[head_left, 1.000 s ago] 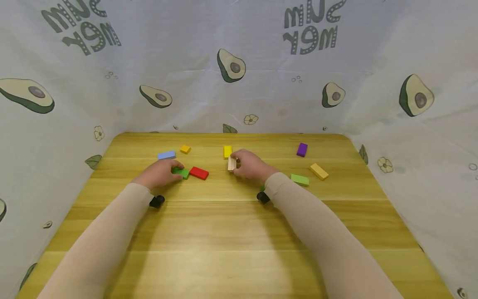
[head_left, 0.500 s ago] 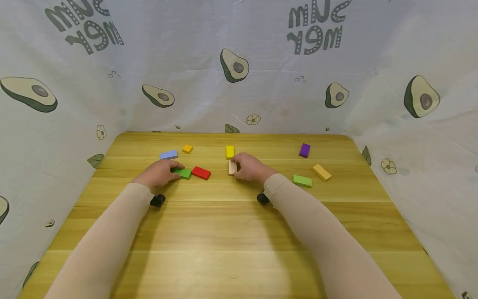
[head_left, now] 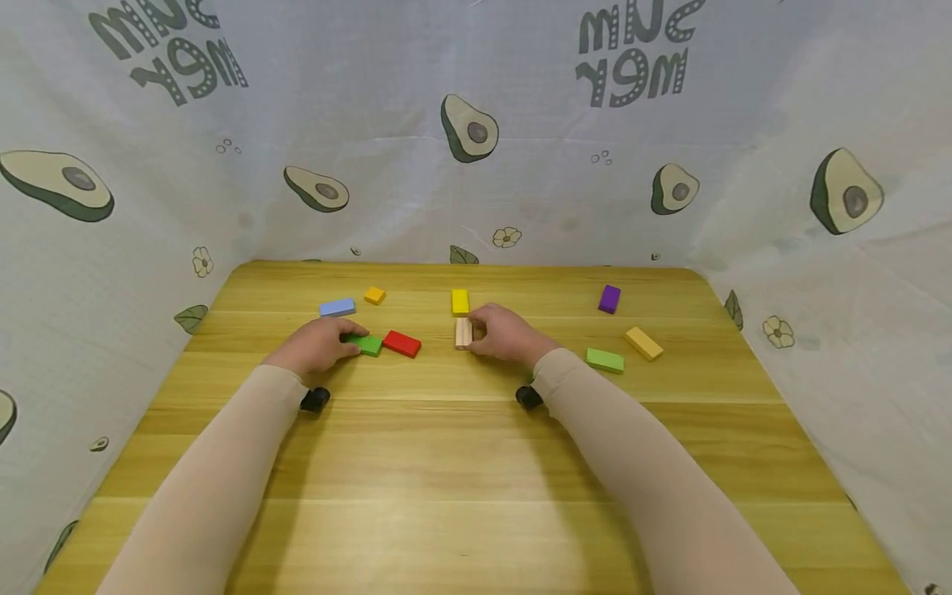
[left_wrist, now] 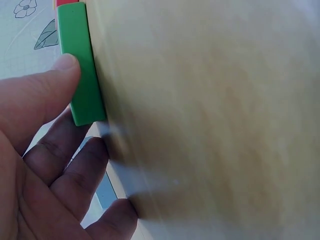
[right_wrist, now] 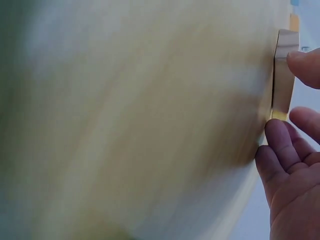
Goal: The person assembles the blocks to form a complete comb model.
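Observation:
On the left of the head view, my left hand (head_left: pixel 318 345) pinches a green block (head_left: pixel 368 345) lying on the table. Up close, its thumb (left_wrist: pixel 67 65) presses the block's side while the index finger reaches behind. A red block (head_left: pixel 402 344) lies just right of the green one. My right hand (head_left: pixel 506 334) is beside a plain wooden block (head_left: pixel 463 334), fingers relaxed, with the thumb tip at its edge in the right wrist view. The wooden block lies in line with a yellow block (head_left: pixel 460 302), close to its near end.
Behind my left hand lie a blue block (head_left: pixel 338 307) and a small orange block (head_left: pixel 375 295). To the right are a purple block (head_left: pixel 610 299), a light orange block (head_left: pixel 644 344) and a light green block (head_left: pixel 606 360). A patterned curtain (head_left: pixel 372 124) hangs behind the wooden table (head_left: pixel 416 496).
The wooden block, gripped and tilted by my right hand earlier, now rests on the table. My right fingers have loosened and shifted slightly right. My left hand has stayed at the green block.

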{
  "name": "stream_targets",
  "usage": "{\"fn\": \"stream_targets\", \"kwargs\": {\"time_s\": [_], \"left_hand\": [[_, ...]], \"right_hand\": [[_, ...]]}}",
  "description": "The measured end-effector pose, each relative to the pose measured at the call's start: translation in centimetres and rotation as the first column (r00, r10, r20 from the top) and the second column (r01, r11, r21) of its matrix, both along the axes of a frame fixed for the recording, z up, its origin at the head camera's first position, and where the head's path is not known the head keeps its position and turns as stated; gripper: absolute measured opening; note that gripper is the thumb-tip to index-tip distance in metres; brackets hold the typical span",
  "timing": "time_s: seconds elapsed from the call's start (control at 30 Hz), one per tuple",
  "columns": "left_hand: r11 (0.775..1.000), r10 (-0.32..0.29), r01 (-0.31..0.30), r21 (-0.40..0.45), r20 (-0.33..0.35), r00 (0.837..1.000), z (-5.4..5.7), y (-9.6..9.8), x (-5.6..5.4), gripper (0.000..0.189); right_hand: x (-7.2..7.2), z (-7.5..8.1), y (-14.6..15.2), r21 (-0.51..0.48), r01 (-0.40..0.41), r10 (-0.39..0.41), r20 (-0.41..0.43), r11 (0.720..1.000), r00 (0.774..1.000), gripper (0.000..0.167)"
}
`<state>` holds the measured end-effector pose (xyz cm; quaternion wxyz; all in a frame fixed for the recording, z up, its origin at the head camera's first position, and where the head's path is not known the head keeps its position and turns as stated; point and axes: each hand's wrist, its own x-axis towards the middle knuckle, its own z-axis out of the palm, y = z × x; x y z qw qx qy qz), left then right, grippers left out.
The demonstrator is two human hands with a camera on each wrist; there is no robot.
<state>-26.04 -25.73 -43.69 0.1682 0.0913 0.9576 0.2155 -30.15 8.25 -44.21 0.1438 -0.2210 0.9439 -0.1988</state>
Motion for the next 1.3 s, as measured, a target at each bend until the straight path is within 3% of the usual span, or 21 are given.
{"fn": "stream_targets", "kwargs": {"time_s": [1.3], "left_hand": [[1.0,0.019,-0.018,0.021,-0.016,1.0,0.01,0.06,0.36,0.039]], "right_hand": [[-0.66,-0.21,-0.54,0.057,-0.011,0.011,-0.001,0.998,1.0,0.061]]}}
